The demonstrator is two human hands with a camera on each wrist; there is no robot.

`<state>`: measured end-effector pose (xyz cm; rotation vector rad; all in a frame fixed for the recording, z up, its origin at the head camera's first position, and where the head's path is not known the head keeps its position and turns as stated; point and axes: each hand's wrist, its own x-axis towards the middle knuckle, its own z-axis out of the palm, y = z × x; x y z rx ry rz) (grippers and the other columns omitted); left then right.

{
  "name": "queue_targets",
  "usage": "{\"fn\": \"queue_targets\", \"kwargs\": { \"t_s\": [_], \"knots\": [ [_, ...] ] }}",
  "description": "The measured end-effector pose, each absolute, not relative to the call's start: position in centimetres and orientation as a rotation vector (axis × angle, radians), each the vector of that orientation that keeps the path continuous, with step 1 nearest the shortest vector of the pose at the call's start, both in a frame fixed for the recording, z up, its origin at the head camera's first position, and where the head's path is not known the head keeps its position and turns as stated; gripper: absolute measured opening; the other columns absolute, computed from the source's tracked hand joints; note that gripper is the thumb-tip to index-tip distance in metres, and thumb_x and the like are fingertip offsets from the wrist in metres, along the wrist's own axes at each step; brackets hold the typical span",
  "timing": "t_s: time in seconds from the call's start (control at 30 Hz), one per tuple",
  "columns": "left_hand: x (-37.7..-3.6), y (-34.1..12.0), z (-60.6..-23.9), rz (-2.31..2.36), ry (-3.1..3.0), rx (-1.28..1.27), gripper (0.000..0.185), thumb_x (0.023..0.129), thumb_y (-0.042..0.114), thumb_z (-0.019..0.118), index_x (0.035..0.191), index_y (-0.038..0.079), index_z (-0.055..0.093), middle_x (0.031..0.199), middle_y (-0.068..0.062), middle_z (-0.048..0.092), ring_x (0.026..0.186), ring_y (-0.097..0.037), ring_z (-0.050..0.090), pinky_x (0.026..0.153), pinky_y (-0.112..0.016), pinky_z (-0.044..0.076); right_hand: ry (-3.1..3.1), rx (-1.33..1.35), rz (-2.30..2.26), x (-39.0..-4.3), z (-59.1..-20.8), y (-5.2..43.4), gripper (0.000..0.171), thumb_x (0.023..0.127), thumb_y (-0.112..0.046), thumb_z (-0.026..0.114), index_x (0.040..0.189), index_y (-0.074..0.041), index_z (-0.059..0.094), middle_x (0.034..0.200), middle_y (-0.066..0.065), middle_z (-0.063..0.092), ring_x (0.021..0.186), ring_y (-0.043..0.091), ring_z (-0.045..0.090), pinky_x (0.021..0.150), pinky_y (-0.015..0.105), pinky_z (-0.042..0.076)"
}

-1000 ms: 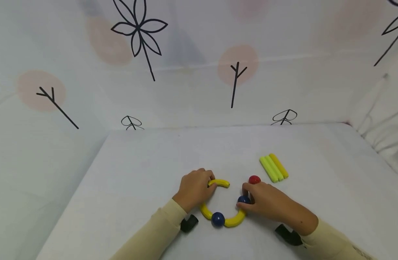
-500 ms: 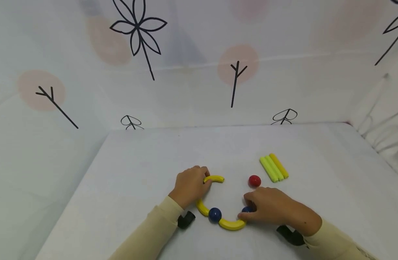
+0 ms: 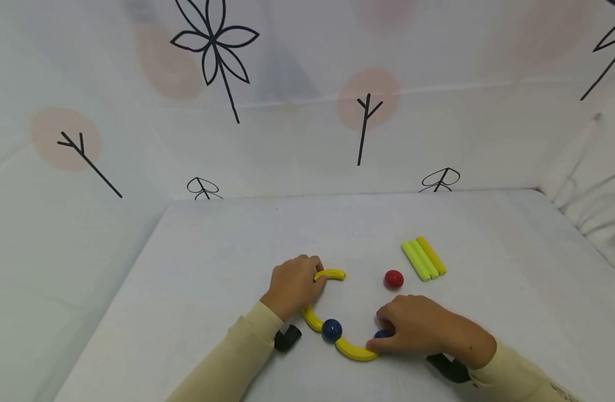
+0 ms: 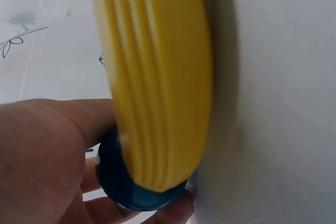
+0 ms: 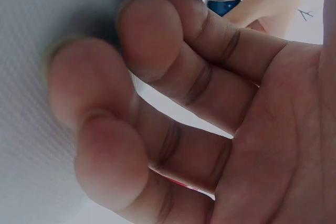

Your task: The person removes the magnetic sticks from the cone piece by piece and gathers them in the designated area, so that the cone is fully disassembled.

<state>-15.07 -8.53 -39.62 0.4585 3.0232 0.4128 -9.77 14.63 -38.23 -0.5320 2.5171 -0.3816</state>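
Curved yellow sticks and blue balls form a joined arc on the white table. My left hand [image 3: 293,286] grips a blue ball [image 4: 139,182], which the hand hides in the head view. From there one curved yellow stick [image 3: 330,274] points right and another curved stick [image 3: 312,319] runs down to the middle blue ball [image 3: 331,330]. A third curved stick [image 3: 355,350] reaches from that ball to my right hand [image 3: 419,324]. The right hand's thumb and fingers hold the end blue ball [image 3: 383,334], mostly covered in the head view.
A red ball [image 3: 393,280] lies beyond my right hand. Farther back right, three straight sticks lie side by side: two lime sticks [image 3: 420,261] and a yellow stick [image 3: 431,255]. A white cloth with printed plants [image 3: 287,151] rises behind the white table [image 3: 227,240].
My left hand has shifted left and slightly away, taking its end of the arc along. My right hand has drawn the end ball nearer and away from the red ball, so the arc is wider.
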Motion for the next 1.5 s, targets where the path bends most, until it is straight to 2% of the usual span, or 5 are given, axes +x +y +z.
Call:
{"fn": "queue_targets", "kwargs": {
  "t_s": [0.63,1.1,1.5],
  "knots": [
    [-15.1,-8.6,-39.8,0.399,3.028,0.454,0.022,0.093,0.035,0.071,0.105,0.017,0.073,0.083,0.004,0.065,0.064,-0.009,0.052,0.054,-0.024,0.041,2.454,-0.508,-0.386,-8.8,-38.6,13.3,0.039,0.076,-0.062,0.077,0.074,-0.024,0.068,0.059,-0.005,0.054,0.059,0.013,0.051,0.059,0.026,0.039],
    [-15.1,-8.5,-39.8,0.396,3.027,0.455,0.022,0.093,0.035,0.072,0.106,0.018,0.073,0.085,0.004,0.065,0.065,-0.010,0.052,0.055,-0.023,0.041,2.455,-0.630,-0.410,-8.3,-38.9,13.3,0.042,0.079,-0.065,0.072,0.070,-0.025,0.064,0.056,-0.008,0.047,0.054,0.010,0.046,0.056,0.025,0.033],
    [-15.1,-8.4,-39.8,0.455,2.999,0.497,0.022,0.093,0.034,0.071,0.108,0.017,0.073,0.086,0.005,0.064,0.069,-0.009,0.052,0.059,-0.022,0.043,2.449,-0.604,-0.413,-8.4,-38.8,13.5,0.045,0.080,-0.069,0.068,0.068,-0.025,0.063,0.055,-0.008,0.047,0.053,0.011,0.048,0.055,0.025,0.035]
  ]
}}
